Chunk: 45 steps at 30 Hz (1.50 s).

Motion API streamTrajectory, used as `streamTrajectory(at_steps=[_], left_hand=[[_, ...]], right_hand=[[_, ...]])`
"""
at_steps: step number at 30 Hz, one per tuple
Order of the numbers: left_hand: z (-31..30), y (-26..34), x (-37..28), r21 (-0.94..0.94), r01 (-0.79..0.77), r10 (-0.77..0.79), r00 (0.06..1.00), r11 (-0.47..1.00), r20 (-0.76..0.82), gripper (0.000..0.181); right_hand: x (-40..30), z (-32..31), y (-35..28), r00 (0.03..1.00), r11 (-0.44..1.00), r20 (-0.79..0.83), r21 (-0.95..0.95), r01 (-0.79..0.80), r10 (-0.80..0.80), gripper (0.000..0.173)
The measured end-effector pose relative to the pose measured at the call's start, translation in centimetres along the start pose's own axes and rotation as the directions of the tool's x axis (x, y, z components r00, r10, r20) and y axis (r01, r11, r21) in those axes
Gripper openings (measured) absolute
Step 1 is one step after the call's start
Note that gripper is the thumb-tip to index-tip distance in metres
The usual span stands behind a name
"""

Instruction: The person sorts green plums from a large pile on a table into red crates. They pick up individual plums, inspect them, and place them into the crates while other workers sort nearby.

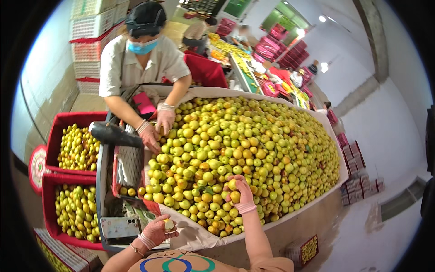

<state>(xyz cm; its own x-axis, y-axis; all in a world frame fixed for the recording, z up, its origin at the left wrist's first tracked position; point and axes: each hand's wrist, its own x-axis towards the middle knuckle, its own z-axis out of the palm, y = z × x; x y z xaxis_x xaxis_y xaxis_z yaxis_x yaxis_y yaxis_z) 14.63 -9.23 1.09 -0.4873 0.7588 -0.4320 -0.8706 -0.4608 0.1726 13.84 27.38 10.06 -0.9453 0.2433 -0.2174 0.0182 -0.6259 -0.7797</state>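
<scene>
A large heap of yellow-green jujubes (pixel 238 146), some with brown patches, fills a wide bin lined with pale cloth (pixel 200 234). My right hand (pixel 244 195), in a thin glove, is over the near side of the heap with its fingers curled around jujubes (pixel 235 196); at least two show in its grasp. Lower left, beside the cloth edge, my gloved left hand (pixel 156 231) holds a jujube with pale flesh exposed (pixel 169 224), apparently bitten or cut. A phone in a patterned case (pixel 119 227) lies just left of that hand.
Across the bin, a masked co-worker's gloved hands (pixel 158 131) touch the heap. A dark rounded device (pixel 115 134) juts over a red-rimmed basket (pixel 129 170). Two red-lined crates of jujubes (pixel 47 204) stand at left. Stacked crates (pixel 90 51) and other people are farther back.
</scene>
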Motion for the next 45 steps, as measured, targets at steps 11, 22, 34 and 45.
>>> streamTrajectory(at_steps=[11, 22, 34, 45], left_hand=[[1.4, -0.2, -0.3, -0.063, -0.060, 0.060, 0.998, 0.996, 0.003, 0.043], [1.5, -0.7, 0.1, -0.118, -0.146, 0.145, 0.989, 0.982, -0.017, 0.041], [1.3, 0.1, 0.7, -0.121, -0.085, 0.084, 0.996, 0.989, -0.017, 0.042], [0.7, 0.2, 0.1, -0.138, -0.093, 0.097, 0.995, 0.986, 0.026, 0.042]], right_hand=[[11.4, 0.0, -17.4, 0.889, -0.256, 0.007, -0.959, -0.124, -0.457, 0.014], [23.5, 0.3, -19.7, 0.780, -0.842, -0.595, -0.306, -0.445, -0.196, 0.044], [15.4, -3.9, -21.6, 0.946, 0.199, -0.187, -0.971, -0.136, -0.265, 0.065], [16.0, -1.0, -15.5, 0.981, 0.965, -0.119, -0.233, 0.121, -0.151, 0.040]])
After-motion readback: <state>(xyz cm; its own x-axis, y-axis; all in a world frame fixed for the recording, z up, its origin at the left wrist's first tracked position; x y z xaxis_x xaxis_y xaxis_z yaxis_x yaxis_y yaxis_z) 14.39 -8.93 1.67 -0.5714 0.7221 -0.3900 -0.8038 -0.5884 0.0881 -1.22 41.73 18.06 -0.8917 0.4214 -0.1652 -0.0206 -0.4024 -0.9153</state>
